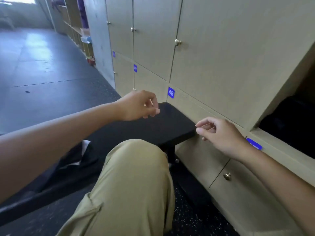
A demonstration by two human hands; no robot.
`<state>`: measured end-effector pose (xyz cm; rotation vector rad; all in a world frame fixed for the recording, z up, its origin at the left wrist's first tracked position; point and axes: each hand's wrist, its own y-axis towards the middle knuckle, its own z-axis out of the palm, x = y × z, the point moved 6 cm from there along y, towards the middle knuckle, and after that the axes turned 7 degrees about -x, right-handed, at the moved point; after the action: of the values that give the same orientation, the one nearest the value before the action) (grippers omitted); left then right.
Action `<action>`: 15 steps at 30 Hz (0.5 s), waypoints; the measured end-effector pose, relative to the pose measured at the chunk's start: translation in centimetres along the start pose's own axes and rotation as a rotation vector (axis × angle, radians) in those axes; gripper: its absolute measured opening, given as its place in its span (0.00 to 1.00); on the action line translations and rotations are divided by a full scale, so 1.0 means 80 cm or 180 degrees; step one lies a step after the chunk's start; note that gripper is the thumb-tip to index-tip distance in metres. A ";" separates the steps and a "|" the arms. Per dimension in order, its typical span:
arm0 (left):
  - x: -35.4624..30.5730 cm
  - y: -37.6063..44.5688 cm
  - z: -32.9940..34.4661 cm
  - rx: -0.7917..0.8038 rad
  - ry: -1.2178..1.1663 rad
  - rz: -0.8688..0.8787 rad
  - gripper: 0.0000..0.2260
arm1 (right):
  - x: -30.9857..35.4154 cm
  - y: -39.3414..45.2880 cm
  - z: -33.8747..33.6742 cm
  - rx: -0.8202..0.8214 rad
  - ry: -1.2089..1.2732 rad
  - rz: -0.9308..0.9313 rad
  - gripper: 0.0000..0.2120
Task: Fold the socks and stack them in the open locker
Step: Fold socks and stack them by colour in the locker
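Your left hand (139, 106) and right hand (219, 132) hover loosely curled and empty over the black tabletop (170, 123) (no sock plainly visible), so reaching blindly for dark fabric in the open locker (289, 123) risks toppling it.

Beige lockers (209, 53) with brass knobs (177, 42) and blue number tags (171, 92) line the right wall above a dark speckled floor (42, 82), a black bench (163, 123) stands against them, and daylight enters a far window (17, 0).
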<state>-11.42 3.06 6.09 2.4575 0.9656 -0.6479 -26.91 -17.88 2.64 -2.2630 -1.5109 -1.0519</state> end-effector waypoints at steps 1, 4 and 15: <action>0.013 -0.008 -0.009 -0.0035 0.0014 -0.0072 0.04 | 0.006 0.004 0.004 0.0041 0.0037 -0.0056 0.01; 0.059 -0.035 -0.039 -0.0131 0.0085 -0.0353 0.04 | 0.032 0.013 0.024 0.0225 0.0176 -0.0215 0.01; 0.187 -0.138 -0.117 0.0052 0.0722 -0.0944 0.17 | 0.136 0.029 0.117 0.0745 0.0357 -0.0723 0.02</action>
<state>-7.02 23.16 2.94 2.4621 1.4368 -0.4751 -18.50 -6.08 3.65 -1.8798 -1.7713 -0.9810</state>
